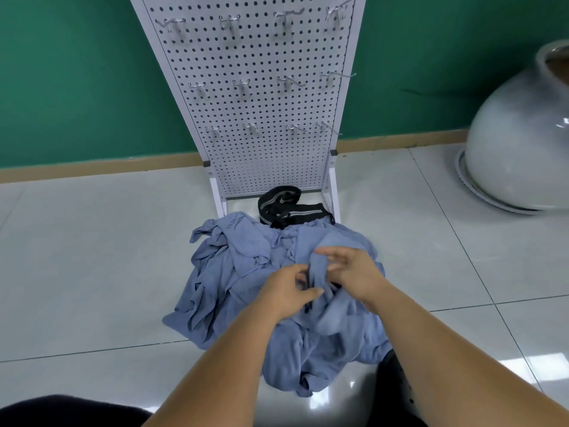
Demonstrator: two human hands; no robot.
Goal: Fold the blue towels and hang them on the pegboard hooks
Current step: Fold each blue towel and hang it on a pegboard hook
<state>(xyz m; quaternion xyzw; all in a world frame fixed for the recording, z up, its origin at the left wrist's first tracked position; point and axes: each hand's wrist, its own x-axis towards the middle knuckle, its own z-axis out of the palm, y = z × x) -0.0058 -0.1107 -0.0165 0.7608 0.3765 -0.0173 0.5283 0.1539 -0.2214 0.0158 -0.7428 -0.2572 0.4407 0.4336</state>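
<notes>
Head view shows the blue towels heaped in a crumpled pile on the floor, just in front of the pegboard, whose hooks hang bare. A black strap lies between pile and board. One raised fold stands on top of the heap, its long axis running away from the person toward the board. The left hand and right hand flank it, equally near, forearms converging. Both sets of fingers curl onto the fold and pinch it, though the right hand's upper finger is straighter.
</notes>
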